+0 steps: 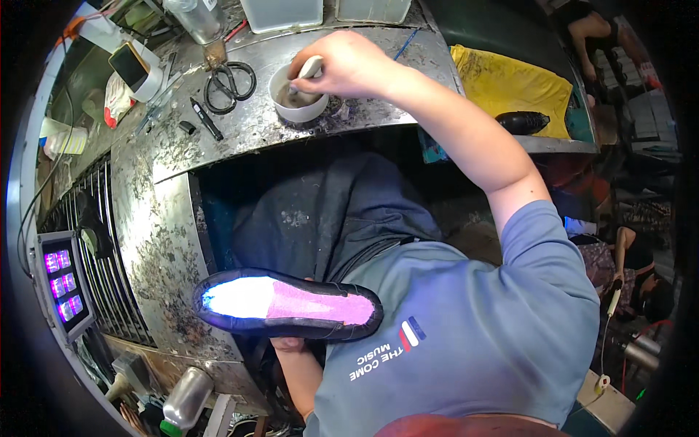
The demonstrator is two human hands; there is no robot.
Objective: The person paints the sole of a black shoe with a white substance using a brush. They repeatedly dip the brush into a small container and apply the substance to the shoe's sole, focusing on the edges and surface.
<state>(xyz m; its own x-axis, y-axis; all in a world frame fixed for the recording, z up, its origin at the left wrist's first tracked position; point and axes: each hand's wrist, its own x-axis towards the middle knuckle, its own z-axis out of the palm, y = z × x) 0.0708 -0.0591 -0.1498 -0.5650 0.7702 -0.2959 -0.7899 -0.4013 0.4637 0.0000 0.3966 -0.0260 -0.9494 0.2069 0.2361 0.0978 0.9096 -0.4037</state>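
Right arm: bare, stretched forward and up-left — elbow nearly straight.
Right hand (348,64): fingers curled shut, knuckles up.
Left hand (290,345): low, mostly hidden — grip unclear.

I count one white bowl (298,96), one pair of black scissors (230,84), one black marker (207,119), one shoe (287,304) turned sole-up, one yellow cloth (510,84) and two clear tubs (282,13).

The left hand (290,348) is mostly hidden under the shoe (287,304); the brush tip sits unseen inside the cup (297,95)
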